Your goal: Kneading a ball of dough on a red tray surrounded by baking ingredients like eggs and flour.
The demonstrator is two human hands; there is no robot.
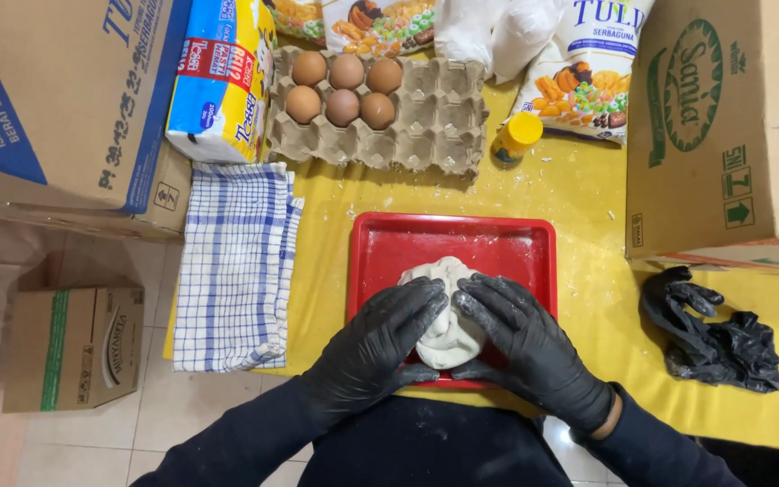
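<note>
A pale lump of dough [446,307] lies in a red rectangular tray [507,248] on a yellow table cover. My left hand [379,343] in a black glove cups the dough from the left. My right hand [525,341], also gloved in black, cups it from the right. Fingertips of both hands press on top of the dough, almost meeting in the middle. Flour dusts the gloves.
A grey egg carton [426,117] with several brown eggs sits behind the tray. A blue checked cloth [236,261] lies left, crumpled black gloves [714,338] right. A yellow-capped bottle [516,137], flour bags and cardboard boxes [723,126] ring the table.
</note>
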